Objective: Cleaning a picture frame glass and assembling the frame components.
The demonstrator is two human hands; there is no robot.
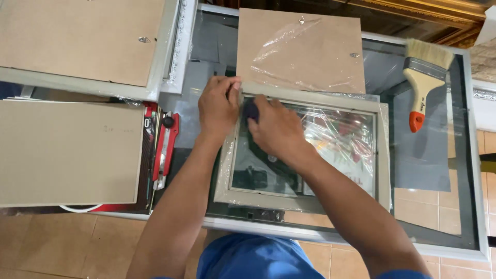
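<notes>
A grey picture frame [383, 150] lies face down on a glass table top, with glass and crinkled clear plastic film [341, 137] inside it. My left hand [219, 106] presses on the frame's top left corner. Beside it, my right hand [276, 129] is closed around a small dark object [251, 109], held against the glass near that corner. A brown backing board [302, 49] with small metal hangers and loose film lies just beyond the frame.
A paintbrush with a wooden handle and orange tip [422, 77] lies at the right. A red utility knife [165, 147] rests left of the frame. Other frames and backing boards [72, 152] cover the left side. Tiled floor shows through the glass.
</notes>
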